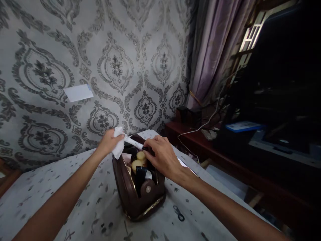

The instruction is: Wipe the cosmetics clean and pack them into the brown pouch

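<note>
Right over the open brown pouch (136, 197) on the patterned table (37, 194), both hands share a slim white tube (134, 143). His left hand (109, 142) is closed around a white cloth (118, 147) wrapped on one end, while the right hand (162, 155) pinches the other end above the bottles (139, 164) packed inside.

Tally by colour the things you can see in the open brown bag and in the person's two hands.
White: 2, the cloth in the left hand and the tube pinched by the right hand
Cream caps: 2
Black tube: 1
Total: 5, over the brown bag.
</note>
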### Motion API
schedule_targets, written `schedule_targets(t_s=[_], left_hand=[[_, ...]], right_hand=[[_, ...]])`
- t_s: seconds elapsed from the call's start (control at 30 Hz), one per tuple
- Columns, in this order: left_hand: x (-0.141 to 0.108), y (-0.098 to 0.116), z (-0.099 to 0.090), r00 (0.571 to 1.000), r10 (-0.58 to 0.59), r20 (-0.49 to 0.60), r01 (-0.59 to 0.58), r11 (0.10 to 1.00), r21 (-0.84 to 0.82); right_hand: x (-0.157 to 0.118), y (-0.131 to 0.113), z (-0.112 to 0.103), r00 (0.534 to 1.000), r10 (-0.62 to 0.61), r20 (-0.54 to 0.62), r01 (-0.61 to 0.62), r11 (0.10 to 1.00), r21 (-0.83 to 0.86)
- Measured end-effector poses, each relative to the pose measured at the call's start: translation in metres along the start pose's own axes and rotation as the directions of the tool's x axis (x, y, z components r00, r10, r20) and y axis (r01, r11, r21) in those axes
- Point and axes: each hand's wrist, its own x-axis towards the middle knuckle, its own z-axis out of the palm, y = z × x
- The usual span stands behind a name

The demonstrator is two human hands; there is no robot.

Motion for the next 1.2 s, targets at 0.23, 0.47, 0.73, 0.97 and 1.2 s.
schedule_targets(t_s=[0.23, 0.47, 0.73, 0.97, 1.2], left_hand=[[-0.001, -0.006, -0.001, 0.999, 0.029, 0.044, -0.033, 0.995, 0.092], [-0.006, -0.013, -0.004, 0.999, -0.034, -0.016, 0.034, 0.999, -0.017], [-0.008, -0.017, -0.005, 0.997, -0.066, -0.038, 0.064, 0.996, -0.059], [-0.011, -0.021, -0.006, 0.999, -0.02, -0.038, 0.017, 0.996, -0.09], [-0.011, -0.027, -0.009, 0.99, -0.066, -0.127, 0.045, 0.986, -0.157]], right_hand=[[0.0, -0.006, 0.006, 0.997, -0.064, 0.038, 0.063, 0.998, 0.014], [-0.002, -0.012, 0.012, 0.994, -0.089, 0.061, 0.09, 0.996, -0.005], [-0.005, -0.017, 0.014, 0.988, -0.101, 0.115, 0.102, 0.995, -0.006], [-0.005, -0.016, 0.013, 0.991, -0.089, 0.099, 0.08, 0.993, 0.083], [-0.003, -0.013, 0.007, 0.998, -0.051, 0.037, 0.043, 0.98, 0.193]])
